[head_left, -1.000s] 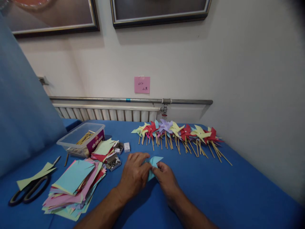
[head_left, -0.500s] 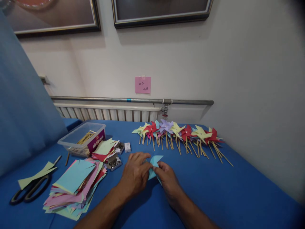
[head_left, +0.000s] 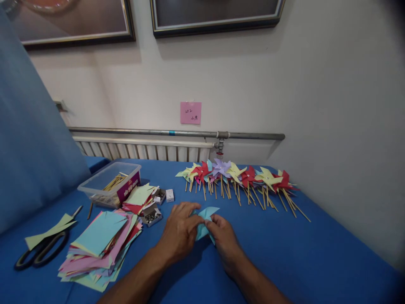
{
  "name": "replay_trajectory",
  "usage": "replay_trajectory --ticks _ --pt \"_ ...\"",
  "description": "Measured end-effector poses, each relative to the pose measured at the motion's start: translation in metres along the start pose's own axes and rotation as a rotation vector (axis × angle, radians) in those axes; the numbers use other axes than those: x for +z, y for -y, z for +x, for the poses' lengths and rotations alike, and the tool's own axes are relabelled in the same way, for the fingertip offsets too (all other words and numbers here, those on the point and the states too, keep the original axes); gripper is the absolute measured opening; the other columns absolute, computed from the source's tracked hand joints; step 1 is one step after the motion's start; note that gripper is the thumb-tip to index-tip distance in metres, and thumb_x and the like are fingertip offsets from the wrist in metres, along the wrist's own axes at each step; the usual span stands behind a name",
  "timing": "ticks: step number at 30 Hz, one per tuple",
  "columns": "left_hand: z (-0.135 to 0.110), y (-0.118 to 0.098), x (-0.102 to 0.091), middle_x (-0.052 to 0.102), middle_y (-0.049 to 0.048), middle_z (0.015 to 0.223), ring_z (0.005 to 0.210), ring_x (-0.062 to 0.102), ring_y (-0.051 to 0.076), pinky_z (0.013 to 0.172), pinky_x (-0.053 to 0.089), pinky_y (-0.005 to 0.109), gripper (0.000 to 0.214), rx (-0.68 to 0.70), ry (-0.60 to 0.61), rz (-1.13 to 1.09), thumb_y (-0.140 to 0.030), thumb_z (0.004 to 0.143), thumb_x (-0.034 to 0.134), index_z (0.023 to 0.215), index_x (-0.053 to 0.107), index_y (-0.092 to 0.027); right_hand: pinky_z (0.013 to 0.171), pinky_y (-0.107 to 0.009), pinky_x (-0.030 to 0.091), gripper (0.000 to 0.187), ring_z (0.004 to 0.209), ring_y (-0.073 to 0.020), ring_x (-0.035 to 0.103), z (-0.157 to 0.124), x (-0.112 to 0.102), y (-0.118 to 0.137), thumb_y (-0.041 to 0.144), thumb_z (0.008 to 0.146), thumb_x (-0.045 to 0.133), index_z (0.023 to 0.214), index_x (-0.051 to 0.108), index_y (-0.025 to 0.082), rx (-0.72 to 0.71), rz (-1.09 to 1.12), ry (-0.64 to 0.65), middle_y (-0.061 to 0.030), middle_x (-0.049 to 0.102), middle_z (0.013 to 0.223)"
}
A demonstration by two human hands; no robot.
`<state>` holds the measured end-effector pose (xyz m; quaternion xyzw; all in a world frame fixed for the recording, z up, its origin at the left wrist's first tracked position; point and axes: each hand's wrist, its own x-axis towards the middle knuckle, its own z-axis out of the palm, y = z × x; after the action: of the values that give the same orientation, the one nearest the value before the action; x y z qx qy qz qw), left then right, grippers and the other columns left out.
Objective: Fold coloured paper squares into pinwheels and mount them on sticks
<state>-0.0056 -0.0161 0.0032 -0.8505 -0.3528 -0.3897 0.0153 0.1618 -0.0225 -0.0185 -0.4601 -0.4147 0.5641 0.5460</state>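
White wall (head_left: 240, 80) behind, with a pink note (head_left: 190, 112), a grey pipe (head_left: 193, 134) and a radiator (head_left: 152, 152); blue-covered table (head_left: 278, 261) below.

Both hands over the table, close together. Left hand (head_left: 179, 230) has its thumb and curled fingers on the left side of a light blue folded paper (head_left: 209, 212); right hand (head_left: 224, 238) pinches its right side between thumb and index. So the paper sits between the two hands, partly hidden by fingers. Can't tell what is under the left fingers.

Beyond the hands, off to the right: row of finished pinwheels (head_left: 221, 168), red, yellow, purple, blue, sticks pointing back this way. Left of the left hand: stack of coloured paper (head_left: 98, 232). Further left: black-handled scissors (head_left: 45, 249), pale green paper strip (head_left: 50, 233) lying across them. Beyond the stack: clear plastic box (head_left: 128, 188) holding sticks (head_left: 114, 182). Just past the left hand: open box of metal pins (head_left: 155, 221), small white box (head_left: 170, 195) behind it.
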Motion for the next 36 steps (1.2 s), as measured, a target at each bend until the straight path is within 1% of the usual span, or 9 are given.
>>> replay_trajectory --ticks 4,10,18,20,22,25,28,31,36 --pt "0.001 0.0 0.0 0.075 0.0121 0.128 0.117 0.068 0.029 0.099 0.053 0.05 0.032 -0.066 -0.024 -0.112 -0.005 0.089 0.055 0.104 0.078 -0.022 0.059 -0.027 0.036 0.024 0.058 -0.0139 0.047 0.003 -0.001 -0.001 0.043 0.069 0.073 0.073 0.064 0.022 -0.015 -0.101 0.018 0.0051 0.058 0.062" --pt "0.004 0.004 -0.003 0.076 0.0132 0.123 0.118 0.069 0.029 0.103 0.053 0.05 0.021 -0.271 -0.109 -0.208 -0.019 0.097 0.057 0.107 0.075 -0.02 0.058 -0.028 0.037 0.026 0.057 -0.0149 0.048 0.005 -0.001 -0.003 0.047 0.068 0.07 0.071 0.061 0.023 -0.011 -0.165 0.022 0.0046 0.058 0.061" --pt "0.006 0.001 -0.004 0.076 0.0113 0.124 0.121 0.068 0.031 0.105 0.052 0.052 0.018 -0.349 -0.021 -0.247 -0.018 0.092 0.059 0.087 0.075 -0.022 0.059 -0.029 0.039 0.026 0.059 -0.016 0.05 0.005 0.0 -0.003 0.047 0.069 0.07 0.071 0.061 0.023 -0.023 -0.227 0.05 0.0037 0.06 0.061" --pt "0.007 0.0 -0.004 0.075 0.0119 0.125 0.123 0.068 0.031 0.107 0.05 0.053 0.014 -0.385 -0.076 -0.279 -0.019 0.089 0.061 0.09 0.075 -0.022 0.06 -0.029 0.04 0.026 0.059 -0.0161 0.05 0.004 0.0 -0.003 0.047 0.071 0.07 0.072 0.062 0.023 -0.032 -0.216 0.055 0.0036 0.06 0.062" --pt "0.008 0.0 -0.004 0.073 0.0128 0.13 0.125 0.066 0.032 0.109 0.049 0.052 0.017 -0.471 -0.171 -0.33 -0.023 0.086 0.065 0.099 0.075 -0.021 0.061 -0.029 0.041 0.025 0.059 -0.0164 0.052 0.002 -0.001 -0.003 0.047 0.073 0.07 0.073 0.062 0.023 -0.043 -0.199 0.05 0.0033 0.061 0.063" --pt "0.012 0.003 -0.003 0.076 0.013 0.117 0.11 0.071 0.03 0.096 0.054 0.045 0.031 -0.73 -0.231 -0.528 -0.029 0.079 0.073 0.108 0.074 -0.018 0.063 -0.029 0.044 0.024 0.061 -0.0174 0.055 0.001 -0.002 -0.003 0.046 0.076 0.07 0.075 0.064 0.023 -0.059 -0.178 0.02 0.0021 0.064 0.066" --pt "0.015 0.004 0.001 0.076 0.0073 0.088 0.078 0.07 0.023 0.073 0.055 0.033 0.04 -0.951 -0.112 -0.895 -0.031 0.064 0.082 0.1 0.072 -0.015 0.065 -0.03 0.045 0.026 0.064 -0.0184 0.057 0.002 -0.002 -0.003 0.048 0.076 0.07 0.077 0.065 0.022 -0.064 -0.165 0.006 0.0012 0.065 0.067" --pt "0.016 0.001 0.006 0.07 -0.0003 0.071 0.06 0.062 0.015 0.059 0.047 0.025 0.044 -1.021 -0.032 -1.095 -0.025 0.052 0.087 0.091 0.07 -0.014 0.061 -0.029 0.043 0.028 0.061 -0.0167 0.052 0.003 -0.001 -0.003 0.05 0.073 0.071 0.074 0.062 0.023 -0.07 -0.167 -0.003 0.0029 0.061 0.064" --pt "0.016 -0.003 0.01 0.066 -0.0049 0.063 0.055 0.056 0.012 0.055 0.043 0.022 0.044 -1.055 -0.08 -1.101 -0.019 0.048 0.086 0.088 0.069 -0.015 0.06 -0.028 0.042 0.027 0.06 -0.0162 0.049 0.0 0.002 -0.001 0.048 0.073 0.071 0.074 0.062 0.023 -0.08 -0.177 -0.016 0.0029 0.059 0.064"
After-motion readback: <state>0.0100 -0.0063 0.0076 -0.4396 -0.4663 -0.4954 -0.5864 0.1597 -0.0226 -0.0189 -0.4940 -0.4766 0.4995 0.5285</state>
